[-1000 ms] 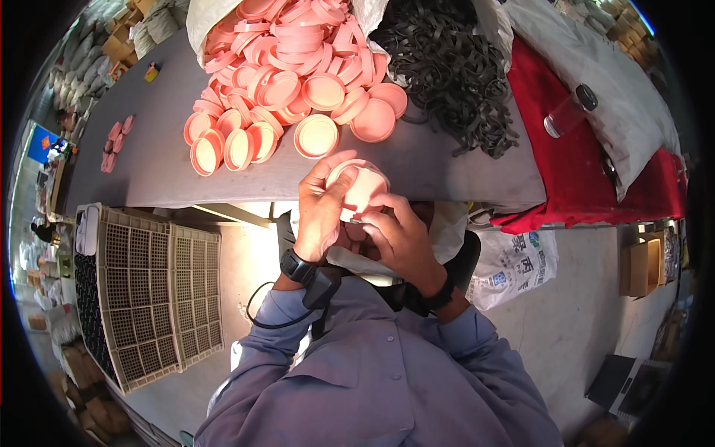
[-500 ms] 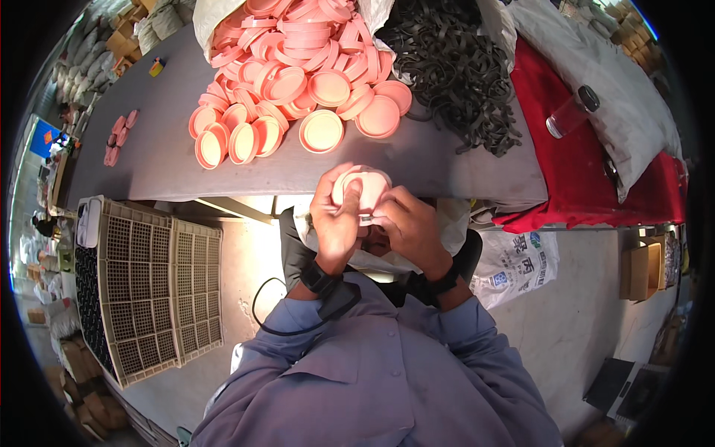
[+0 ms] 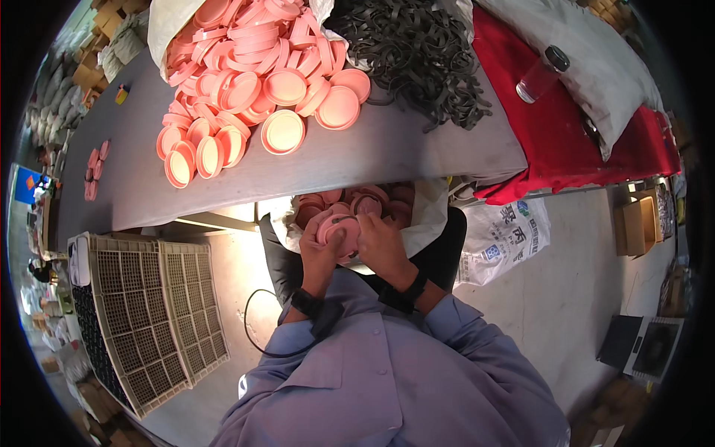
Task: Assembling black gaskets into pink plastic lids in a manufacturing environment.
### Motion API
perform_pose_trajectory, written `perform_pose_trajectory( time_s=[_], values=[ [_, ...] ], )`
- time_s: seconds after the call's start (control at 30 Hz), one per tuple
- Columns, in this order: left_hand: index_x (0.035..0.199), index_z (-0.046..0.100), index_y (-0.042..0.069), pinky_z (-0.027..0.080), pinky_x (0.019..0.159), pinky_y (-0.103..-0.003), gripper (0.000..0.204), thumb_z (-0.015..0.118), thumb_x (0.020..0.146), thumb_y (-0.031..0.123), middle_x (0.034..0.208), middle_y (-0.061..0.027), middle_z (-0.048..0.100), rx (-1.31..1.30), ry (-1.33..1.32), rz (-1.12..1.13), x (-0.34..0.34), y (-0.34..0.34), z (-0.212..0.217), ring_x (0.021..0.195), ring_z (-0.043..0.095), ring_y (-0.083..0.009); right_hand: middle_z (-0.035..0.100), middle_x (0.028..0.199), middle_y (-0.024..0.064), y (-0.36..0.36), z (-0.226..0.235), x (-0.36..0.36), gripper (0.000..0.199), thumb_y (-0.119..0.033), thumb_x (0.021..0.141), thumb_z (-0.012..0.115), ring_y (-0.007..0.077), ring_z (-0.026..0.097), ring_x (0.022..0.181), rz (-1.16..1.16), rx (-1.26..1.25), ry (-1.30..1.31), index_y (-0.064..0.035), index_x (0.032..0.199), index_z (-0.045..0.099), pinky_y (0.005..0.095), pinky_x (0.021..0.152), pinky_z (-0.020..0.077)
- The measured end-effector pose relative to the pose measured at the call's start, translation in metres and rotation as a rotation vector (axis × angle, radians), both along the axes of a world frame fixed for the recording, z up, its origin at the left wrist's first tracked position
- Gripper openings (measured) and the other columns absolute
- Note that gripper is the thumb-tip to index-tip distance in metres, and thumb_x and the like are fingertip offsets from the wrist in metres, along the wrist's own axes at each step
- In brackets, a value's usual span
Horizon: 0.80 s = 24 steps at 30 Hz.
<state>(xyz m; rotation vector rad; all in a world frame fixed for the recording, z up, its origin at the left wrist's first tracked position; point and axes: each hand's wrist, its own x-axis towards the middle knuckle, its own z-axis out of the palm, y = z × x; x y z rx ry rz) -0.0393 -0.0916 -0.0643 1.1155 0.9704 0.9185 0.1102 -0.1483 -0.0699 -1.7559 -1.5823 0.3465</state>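
A round pink lid (image 3: 345, 232) is gripped by my left hand (image 3: 320, 252), the thumb lying across its face. A small dark mark or strip shows near the lid's upper edge. My right hand (image 3: 383, 247) is closed at the lid's right side, with its fingertips partly hidden. Just below and behind both hands, an open white sack (image 3: 428, 216) between my knees holds several more pink lids (image 3: 372, 195). On the table lie a large heap of pink lids (image 3: 283, 132) and a tangled pile of black rubber rings (image 3: 417, 56).
The grey table (image 3: 246, 182) edge runs just beyond my hands. Beige plastic crates (image 3: 149, 313) stand at left. A red cloth (image 3: 536, 141) carries a clear bottle (image 3: 542, 73) and a white sack (image 3: 603, 82). A printed white bag (image 3: 506, 242) lies on the floor at right.
Both hands have come down and toward me with the pink lid, from the table edge to above the sack. The view has shifted, and the lids in the sack now show.
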Motion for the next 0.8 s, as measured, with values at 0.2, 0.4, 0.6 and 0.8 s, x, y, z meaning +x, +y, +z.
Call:
perform_pose_trajectory(
  time_s=[0.2,0.4,0.6,0.8],
  values=[
    [0.137,0.057,-0.002,0.055,0.097,-0.038,0.054,0.071,0.085,0.005,0.129,-0.0148,0.067,0.304,0.265,-0.017,0.011,0.018,-0.036,0.116,0.066,-0.0274,0.065,0.12,0.0218,-0.006,0.03,-0.006,0.052,-0.007,0.086,0.064,0.0426,0.069,0.089,0.056,-0.004,0.029,-0.0028,0.136,0.051,0.05,0.071,0.0569],
    [0.156,0.031,0.0,0.054,0.101,-0.038,0.076,0.064,0.091,0.024,0.144,-0.0147,0.052,-0.355,-0.423,-0.342,0.014,0.024,0.005,0.13,0.058,-0.0275,0.06,0.132,0.0242,-0.019,0.027,-0.002,0.067,-0.003,0.083,0.062,0.0442,0.068,0.098,0.119,-0.06,-0.101,-0.0044,0.147,0.042,0.0501,0.077,0.0576],
    [0.134,0.06,-0.004,0.054,0.083,-0.028,0.048,0.066,0.103,0.032,0.1,-0.004,0.069,-0.224,0.127,-0.251,0.016,0.047,0.004,0.089,0.065,-0.0094,0.063,0.128,0.0191,0.013,0.044,0.078,0.054,0.001,0.084,0.059,0.0403,0.067,0.104,0.059,0.101,-0.069,-0.0032,0.138,0.054,0.0479,0.083,0.0575],
    [0.122,0.065,-0.002,0.057,0.088,-0.038,0.033,0.075,0.095,0.015,0.11,-0.0157,0.071,0.468,0.221,-0.11,-0.006,0.113,0.067,0.101,0.071,-0.0259,0.064,0.109,0.0196,0.063,0.072,0.194,0.044,0.004,0.084,0.061,0.0423,0.068,0.094,-0.223,0.024,-0.344,-0.0093,0.126,0.066,0.0499,0.078,0.0568]
  ],
)
